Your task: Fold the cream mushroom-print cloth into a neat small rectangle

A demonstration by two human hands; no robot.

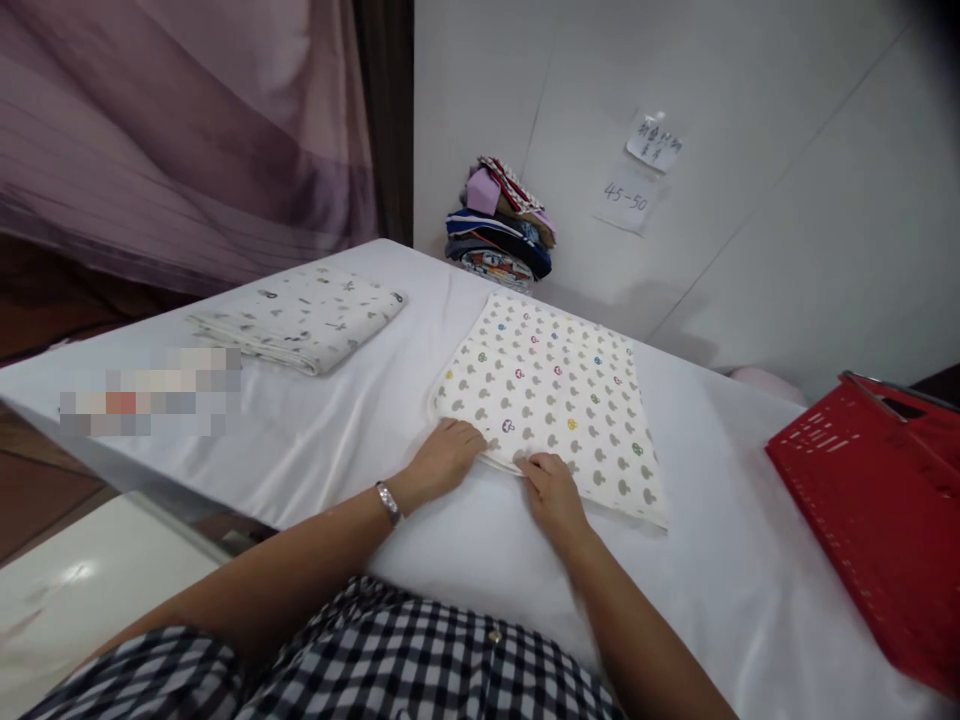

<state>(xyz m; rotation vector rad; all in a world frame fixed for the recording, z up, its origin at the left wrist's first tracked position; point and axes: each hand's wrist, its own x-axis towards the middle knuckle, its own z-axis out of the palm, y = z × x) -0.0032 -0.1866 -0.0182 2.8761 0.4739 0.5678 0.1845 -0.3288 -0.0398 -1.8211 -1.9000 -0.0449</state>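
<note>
A white cloth point(544, 385) with grey mushroom-like shapes and a few coloured ones lies folded flat on the table. At its near left corner, my left hand point(444, 460) is closed on the edge, with a silver band round the wrist. My right hand point(555, 492) pinches the same near edge a little further right. Most of the fingertips are hidden against the fabric. To the left rests a second folded white cloth point(307, 315) with small dark prints, and neither hand touches it.
A white-covered table point(360, 440) spans the view. On the right stands a red plastic basket point(870, 530). Folded fabrics point(501, 225) are stacked beyond the far edge, by a wall with paper notes point(626, 198). A purple curtain point(187, 120) hangs at left; a patch on the table is pixelated.
</note>
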